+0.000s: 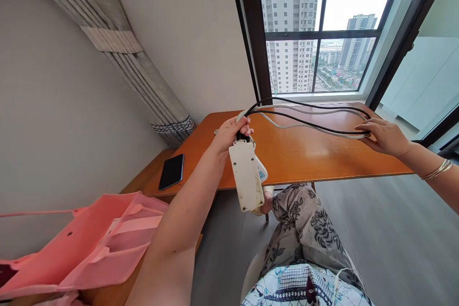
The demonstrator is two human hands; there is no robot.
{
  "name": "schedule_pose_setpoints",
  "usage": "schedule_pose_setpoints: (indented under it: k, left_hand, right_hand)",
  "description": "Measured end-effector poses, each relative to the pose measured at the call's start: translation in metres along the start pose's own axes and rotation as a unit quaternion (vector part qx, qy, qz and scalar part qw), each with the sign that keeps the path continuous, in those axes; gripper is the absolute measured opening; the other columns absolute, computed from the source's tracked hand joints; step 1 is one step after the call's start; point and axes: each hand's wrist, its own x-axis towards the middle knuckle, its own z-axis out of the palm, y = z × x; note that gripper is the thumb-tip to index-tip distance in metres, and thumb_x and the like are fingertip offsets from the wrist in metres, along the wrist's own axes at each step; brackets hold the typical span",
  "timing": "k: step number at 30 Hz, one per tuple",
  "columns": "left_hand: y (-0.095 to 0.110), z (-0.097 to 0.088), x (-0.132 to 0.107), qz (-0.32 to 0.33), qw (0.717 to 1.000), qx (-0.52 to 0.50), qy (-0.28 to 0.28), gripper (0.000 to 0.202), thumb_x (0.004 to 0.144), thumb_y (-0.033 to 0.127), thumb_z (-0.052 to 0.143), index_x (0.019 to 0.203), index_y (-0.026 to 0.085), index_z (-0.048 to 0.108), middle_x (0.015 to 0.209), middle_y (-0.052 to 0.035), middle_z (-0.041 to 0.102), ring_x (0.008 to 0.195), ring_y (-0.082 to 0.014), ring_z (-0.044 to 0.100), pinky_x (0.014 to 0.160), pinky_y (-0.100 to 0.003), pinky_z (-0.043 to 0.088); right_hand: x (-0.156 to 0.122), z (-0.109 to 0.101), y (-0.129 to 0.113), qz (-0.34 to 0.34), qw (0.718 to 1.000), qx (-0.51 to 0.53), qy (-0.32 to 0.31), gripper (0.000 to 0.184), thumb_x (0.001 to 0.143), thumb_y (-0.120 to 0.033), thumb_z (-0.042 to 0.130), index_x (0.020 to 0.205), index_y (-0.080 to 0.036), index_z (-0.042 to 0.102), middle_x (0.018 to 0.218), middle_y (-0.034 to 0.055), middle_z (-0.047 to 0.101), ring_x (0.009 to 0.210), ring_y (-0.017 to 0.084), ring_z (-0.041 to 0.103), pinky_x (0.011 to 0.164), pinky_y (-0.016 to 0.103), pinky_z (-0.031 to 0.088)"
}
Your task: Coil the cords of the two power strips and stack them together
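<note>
Window (319, 34) fills the upper right, with tower blocks (292, 0) beyond its dark frame. Below it stands a glossy, orange-brown table (322, 158). A grey curtain (139, 71), tied with a pale band, slants down at left. Patterned trousers (304, 222) show below the table's near edge. A pink bag (103, 234) with pockets sits at lower left. Cables (308, 126), black and white, run in long loops above the table, between the two hands. A pale strip (245, 177), screws dotting its face, hangs just below the left hand, in front of the table's near edge; a white socket piece (261, 170) peeks out behind it. The left hand (231, 133) is closed round the cables' left end. The right hand (383, 136) has fingers and thumb pinched on the loops' right end. A dark-screened phone (171, 172) lies on the table's left end. Gold bracelets (438, 170) circle the right wrist.
</note>
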Motion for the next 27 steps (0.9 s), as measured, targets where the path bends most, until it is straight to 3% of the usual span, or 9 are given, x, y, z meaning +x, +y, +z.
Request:
schedule_pose_setpoints:
  k: [5, 9, 12, 14, 16, 19, 22, 25, 27]
  left_hand:
    - [-0.001, 0.021, -0.002, 0.028, 0.999, 0.036, 0.012, 0.050, 0.070, 0.066, 0.077, 0.072, 0.020, 0.056, 0.045, 0.0110, 0.031, 0.042, -0.0066, 0.039, 0.062, -0.026, 0.051]
    - [-0.012, 0.045, -0.003, 0.073, 0.993, 0.094, -0.013, 0.064, 0.060, 0.080, 0.072, 0.076, 0.020, 0.056, 0.050, 0.0088, 0.040, 0.045, -0.0083, 0.045, 0.050, -0.023, 0.042]
    - [-0.021, 0.065, -0.007, 0.082, 0.987, 0.109, -0.085, 0.079, 0.058, 0.095, 0.054, 0.081, 0.020, 0.058, 0.052, 0.0061, 0.043, 0.048, -0.0102, 0.045, 0.049, -0.025, 0.040]
    - [-0.028, 0.076, -0.013, 0.069, 0.984, 0.100, -0.134, 0.092, 0.057, 0.103, 0.035, 0.084, 0.019, 0.059, 0.053, 0.0034, 0.044, 0.050, -0.0119, 0.045, 0.049, -0.027, 0.040]
    - [-0.034, 0.085, -0.018, 0.065, 0.980, 0.075, -0.173, 0.101, 0.054, 0.106, 0.024, 0.088, 0.019, 0.061, 0.058, -0.0001, 0.049, 0.051, -0.0130, 0.044, 0.047, -0.028, 0.038]
    - [-0.040, 0.091, -0.023, 0.076, 0.973, 0.045, -0.213, 0.109, 0.049, 0.108, 0.021, 0.094, 0.018, 0.062, 0.067, -0.0034, 0.053, 0.053, -0.0132, 0.041, 0.047, -0.030, 0.035]
    - [-0.040, 0.092, -0.023, 0.087, 0.967, 0.058, -0.232, 0.108, 0.044, 0.108, 0.034, 0.097, 0.018, 0.061, 0.069, -0.0029, 0.052, 0.059, -0.0146, 0.043, 0.050, -0.030, 0.037]
    - [-0.033, 0.092, -0.024, 0.096, 0.963, 0.087, -0.235, 0.092, 0.042, 0.094, 0.065, 0.095, 0.018, 0.060, 0.078, -0.0035, 0.056, 0.069, -0.0158, 0.051, 0.058, -0.028, 0.043]
    - [-0.027, 0.094, -0.026, 0.081, 0.962, 0.125, -0.231, 0.075, 0.047, 0.078, 0.078, 0.088, 0.018, 0.059, 0.080, -0.0031, 0.058, 0.071, -0.0152, 0.053, 0.061, -0.027, 0.044]
  right_hand:
    - [0.011, -0.010, -0.055, -0.040, 0.988, 0.011, -0.152, 0.039, 0.103, -0.037, 0.031, 0.112, -0.017, 0.063, 0.079, 0.0094, 0.073, 0.070, 0.022, 0.070, 0.062, 0.030, 0.045]
    - [0.043, -0.042, -0.111, -0.031, 0.950, 0.066, -0.303, 0.035, 0.103, -0.035, 0.035, 0.102, -0.017, 0.065, 0.066, 0.0055, 0.066, 0.052, 0.019, 0.058, 0.055, 0.030, 0.035]
    - [0.078, -0.073, -0.134, -0.052, 0.892, 0.260, -0.367, 0.032, 0.101, -0.036, 0.042, 0.110, -0.017, 0.066, 0.069, 0.0042, 0.065, 0.056, 0.016, 0.057, 0.055, 0.028, 0.037]
    - [0.102, -0.084, -0.139, -0.016, 0.822, 0.409, -0.397, 0.031, 0.101, -0.034, 0.043, 0.116, -0.015, 0.064, 0.065, 0.0001, 0.059, 0.054, 0.013, 0.056, 0.055, 0.025, 0.043]
    - [0.121, -0.084, -0.138, 0.058, 0.757, 0.539, -0.364, 0.027, 0.101, -0.033, 0.048, 0.114, -0.015, 0.063, 0.062, -0.0037, 0.053, 0.052, 0.011, 0.055, 0.055, 0.024, 0.048]
    - [0.140, -0.070, -0.140, 0.182, 0.654, 0.685, -0.263, 0.017, 0.100, -0.031, 0.051, 0.098, -0.016, 0.060, 0.056, -0.0081, 0.039, 0.048, 0.010, 0.051, 0.051, 0.024, 0.054]
    - [0.149, -0.052, -0.148, 0.278, 0.561, 0.761, -0.169, 0.016, 0.101, -0.030, 0.051, 0.091, -0.018, 0.054, 0.053, -0.0095, 0.032, 0.049, 0.011, 0.052, 0.053, 0.027, 0.060]
    - [0.153, -0.040, -0.155, 0.317, 0.511, 0.794, -0.088, 0.016, 0.102, -0.030, 0.049, 0.091, -0.020, 0.051, 0.053, -0.0086, 0.034, 0.056, 0.012, 0.057, 0.057, 0.027, 0.063]
    - [0.156, -0.036, -0.154, 0.310, 0.501, 0.806, -0.053, 0.015, 0.102, -0.030, 0.049, 0.091, -0.020, 0.051, 0.054, -0.0073, 0.038, 0.062, 0.013, 0.061, 0.060, 0.026, 0.063]
